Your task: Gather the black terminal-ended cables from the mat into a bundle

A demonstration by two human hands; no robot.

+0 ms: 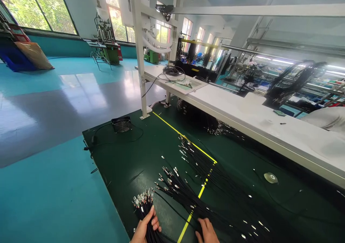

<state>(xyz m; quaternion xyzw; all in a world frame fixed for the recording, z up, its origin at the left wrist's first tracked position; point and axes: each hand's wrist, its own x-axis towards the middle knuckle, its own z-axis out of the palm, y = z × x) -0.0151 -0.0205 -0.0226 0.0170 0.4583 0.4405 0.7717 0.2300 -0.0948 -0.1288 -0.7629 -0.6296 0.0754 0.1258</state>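
My left hand (147, 225) is wrapped round a thick bundle of black cables (143, 210), just below its end. Clear and metal connector tips stick up above the fist. At the lower middle, my right hand (207, 231) reaches down at the edge of a loose pile of black cables (179, 189) on the dark green mat. Its thumb and fingers are apart, and the fingertips are close to or touching the cables. A second spread of black cables (192, 157) lies farther back under the white bench.
The white workbench (231, 106) runs along the right, on an upright post (139, 52). A small black fan (122, 124) with a cord sits on the green mat (129, 160). Yellow tape (172, 128) marks the mat. A tape roll (270, 178) lies under the bench.
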